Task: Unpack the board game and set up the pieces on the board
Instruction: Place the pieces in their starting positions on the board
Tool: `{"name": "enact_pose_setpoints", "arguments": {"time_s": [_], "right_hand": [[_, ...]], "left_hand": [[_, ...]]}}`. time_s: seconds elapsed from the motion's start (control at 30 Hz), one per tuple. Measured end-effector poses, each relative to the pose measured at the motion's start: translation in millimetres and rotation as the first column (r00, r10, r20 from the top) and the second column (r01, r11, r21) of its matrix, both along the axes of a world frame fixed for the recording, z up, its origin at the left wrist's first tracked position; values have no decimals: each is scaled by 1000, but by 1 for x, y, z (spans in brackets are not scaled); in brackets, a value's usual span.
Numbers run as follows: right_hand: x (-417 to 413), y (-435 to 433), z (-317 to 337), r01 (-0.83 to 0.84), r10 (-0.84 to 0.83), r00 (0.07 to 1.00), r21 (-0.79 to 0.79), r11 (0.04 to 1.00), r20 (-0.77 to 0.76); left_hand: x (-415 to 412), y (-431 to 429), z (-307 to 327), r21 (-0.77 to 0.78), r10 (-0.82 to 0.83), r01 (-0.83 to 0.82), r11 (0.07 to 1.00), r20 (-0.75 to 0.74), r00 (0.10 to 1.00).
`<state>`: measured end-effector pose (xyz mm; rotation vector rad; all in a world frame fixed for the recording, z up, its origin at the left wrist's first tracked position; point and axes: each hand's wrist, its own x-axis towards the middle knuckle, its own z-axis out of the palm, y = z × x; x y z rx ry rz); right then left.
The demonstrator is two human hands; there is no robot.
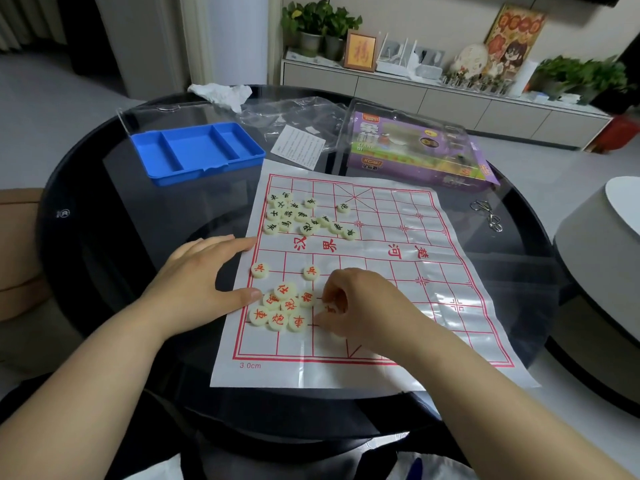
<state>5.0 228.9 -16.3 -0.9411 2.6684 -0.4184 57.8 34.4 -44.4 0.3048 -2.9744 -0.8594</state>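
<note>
Lifting clear is advised for the red piece (329,308) pinched by the right hand (363,303) at the near-left pile (278,308), while the board (433,271) is pressed flat by the open left hand (197,278)

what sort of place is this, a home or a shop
Most likely a home living room: a round dark glass table, a low sideboard along the wall carrying potted plants, a framed calligraphy picture and a wifi router. A xiangqi piece pinched in the right hand fits leisure at home.
</note>
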Motion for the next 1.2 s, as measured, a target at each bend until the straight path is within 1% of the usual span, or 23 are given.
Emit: {"name": "enact_pose_setpoints", "arguments": {"time_s": [0.1, 0.2, 0.27, 0.37, 0.43, 0.5, 0.57, 0.6, 0.77, 0.97, 1.2], "right_hand": [[0, 5, 3, -8, 6, 1000, -53, 999, -24], [-7, 23, 13, 33, -47, 996, -164, 986, -77], [-18, 42, 18, 97, -119, 989, -230, 968, -87], [-40, 71, 11, 238, -268, 960, -261, 935, -82], [-50, 87, -1, 333, -356, 934, -277, 901, -37], [-53, 97, -12, 383, -398, 917, -346, 857, 30], [-51, 102, -17, 395, -402, 913, -416, 819, 75], [-51, 104, -19, 385, -392, 917, -434, 815, 76], [-51, 108, -20, 345, -352, 933, -441, 828, 69], [-52, 104, -26, 370, -405, 914, -447, 815, 19], [-52, 97, -28, 377, -405, 913, -495, 783, 54]], "left_hand": [[0, 0, 0, 1, 7, -7, 1000, 11, 1000], [0, 1, 0, -6, 10, -10, 1000, 11, 1000], [0, 0, 0, -8, 15, -15, 1000, 10, 1000], [0, 0, -1, -12, 20, -19, 1000, 15, 1000], [-1, 0, -1, -14, 26, -26, 1000, 26, 999], [-2, 0, -2, -12, 36, -35, 999, 30, 999], [-2, -1, -3, -7, 39, -39, 999, 22, 999], [-3, -2, -3, -8, 37, -37, 999, 17, 999], [-3, -4, -6, 5, 28, -28, 1000, 2, 1000], [-4, -2, -5, 16, 37, -37, 999, -2, 999], [-4, -2, -5, 15, 46, -46, 999, 5, 999]]}}
